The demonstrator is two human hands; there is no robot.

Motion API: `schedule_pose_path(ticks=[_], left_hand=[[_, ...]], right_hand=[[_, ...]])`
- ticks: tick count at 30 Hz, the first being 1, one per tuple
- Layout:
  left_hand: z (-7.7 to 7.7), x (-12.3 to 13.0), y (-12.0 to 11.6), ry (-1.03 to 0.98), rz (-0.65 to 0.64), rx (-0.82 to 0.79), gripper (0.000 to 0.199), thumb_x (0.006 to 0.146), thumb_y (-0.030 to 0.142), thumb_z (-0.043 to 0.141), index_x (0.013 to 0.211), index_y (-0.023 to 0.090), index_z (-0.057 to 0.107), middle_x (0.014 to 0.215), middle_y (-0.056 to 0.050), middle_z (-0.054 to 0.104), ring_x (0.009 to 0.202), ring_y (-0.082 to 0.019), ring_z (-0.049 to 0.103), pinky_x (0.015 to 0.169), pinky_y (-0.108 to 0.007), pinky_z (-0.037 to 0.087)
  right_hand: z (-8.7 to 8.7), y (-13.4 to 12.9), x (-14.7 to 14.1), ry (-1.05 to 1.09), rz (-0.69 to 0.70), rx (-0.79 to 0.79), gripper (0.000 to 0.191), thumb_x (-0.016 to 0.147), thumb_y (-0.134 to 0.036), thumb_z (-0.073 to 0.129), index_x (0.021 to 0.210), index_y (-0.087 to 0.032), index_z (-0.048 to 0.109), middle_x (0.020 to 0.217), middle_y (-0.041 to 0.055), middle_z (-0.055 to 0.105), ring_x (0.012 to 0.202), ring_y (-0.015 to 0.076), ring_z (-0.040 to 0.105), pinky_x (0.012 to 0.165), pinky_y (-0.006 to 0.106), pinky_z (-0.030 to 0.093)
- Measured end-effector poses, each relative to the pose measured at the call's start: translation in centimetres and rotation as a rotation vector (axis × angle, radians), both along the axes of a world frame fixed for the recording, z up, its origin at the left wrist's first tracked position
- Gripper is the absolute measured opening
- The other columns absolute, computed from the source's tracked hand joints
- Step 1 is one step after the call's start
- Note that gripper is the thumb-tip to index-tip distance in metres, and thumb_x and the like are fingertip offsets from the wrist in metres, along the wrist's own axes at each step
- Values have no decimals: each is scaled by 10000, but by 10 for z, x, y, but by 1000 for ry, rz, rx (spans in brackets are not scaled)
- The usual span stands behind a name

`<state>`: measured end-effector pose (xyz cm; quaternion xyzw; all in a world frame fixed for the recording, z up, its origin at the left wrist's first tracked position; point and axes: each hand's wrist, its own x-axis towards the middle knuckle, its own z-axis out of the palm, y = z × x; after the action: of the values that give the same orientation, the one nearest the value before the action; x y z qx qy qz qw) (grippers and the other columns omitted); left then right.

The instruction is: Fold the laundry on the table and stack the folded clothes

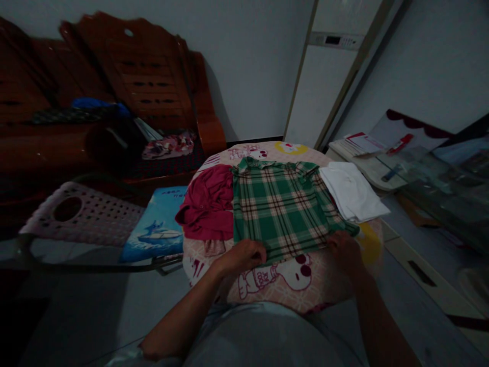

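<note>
A green plaid shirt (280, 204) lies spread on a round table (233, 285), its collar end away from me. At the near left corner of the shirt, my left hand (244, 256) has its fingers curled closed on the hem. My right hand (344, 250) pinches the near right part of the same edge. A crumpled dark pink garment (208, 204) touches the shirt's left side. On the right, a folded white cloth (353, 191) rests close to the shirt's sleeve.
The table has a pink cover with cartoon prints. To the left stand a woven chair (95, 219) with a blue printed cushion (158, 224) and a wooden sofa (137, 76) holding clothes. A glass-topped table (451, 188) and a cabinet (367, 153) are at the right.
</note>
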<state>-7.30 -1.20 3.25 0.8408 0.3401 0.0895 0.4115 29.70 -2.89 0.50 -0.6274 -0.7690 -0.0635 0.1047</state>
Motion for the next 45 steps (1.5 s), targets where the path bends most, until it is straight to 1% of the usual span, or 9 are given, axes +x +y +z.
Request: schedule_pose_path(ticks=[6,9,12,15,19,27,33,37,45], left_hand=[[9,-8,1,-5,35,-103,107,824,190,612,786,155,706,689,13,652,641,-111,586,581,-195,353],[16,-19,11,33,295,27,144,858,219,571,805,159,691,707,3,663,666,-127,595,598,-207,361],[18,-36,22,171,572,202,126,868,222,565,888,172,679,795,-28,696,737,-157,623,638,-230,381],[17,-51,26,369,688,269,183,903,276,539,855,169,680,800,-65,704,758,-188,640,639,-255,377],[11,-61,23,451,659,209,277,910,339,538,754,163,683,731,-82,701,737,-206,654,619,-264,373],[1,-58,18,270,637,17,113,796,273,660,743,174,672,665,-20,688,663,-173,641,588,-240,369],[-1,-53,14,83,679,33,182,809,302,627,691,165,610,651,5,639,632,-143,597,577,-231,361],[-3,-31,13,-107,768,32,92,769,203,634,854,168,620,718,15,657,661,-133,614,620,-223,432],[-13,23,4,-90,534,114,348,805,100,559,1132,179,647,1104,-80,711,1052,-210,647,924,-329,493]], right_hand=[[14,3,-32,60,32,48,213,826,-100,497,707,-184,651,770,86,649,811,219,576,758,309,413],[17,2,-77,268,153,72,229,867,-120,465,868,-185,685,874,78,699,861,201,608,803,297,429],[19,2,-123,403,261,-65,209,919,-195,488,865,-208,689,855,53,718,821,176,631,756,271,429],[19,3,-152,418,290,-217,175,911,-238,549,808,-215,688,780,33,717,740,159,632,691,259,407],[18,4,-160,317,304,-373,154,860,-230,622,714,-208,665,714,15,699,661,138,600,618,250,345],[19,6,-158,347,277,-417,136,816,-213,663,681,-204,657,677,13,686,642,139,596,614,251,334],[20,4,-168,663,265,-458,131,828,-227,608,720,-208,680,662,-1,682,621,130,594,598,235,383],[15,5,-176,938,264,-522,157,848,-279,576,867,-199,710,761,10,712,671,135,617,616,235,442],[1,12,-178,1150,153,-578,282,869,-395,516,807,-173,678,670,11,664,521,112,566,488,216,424]])
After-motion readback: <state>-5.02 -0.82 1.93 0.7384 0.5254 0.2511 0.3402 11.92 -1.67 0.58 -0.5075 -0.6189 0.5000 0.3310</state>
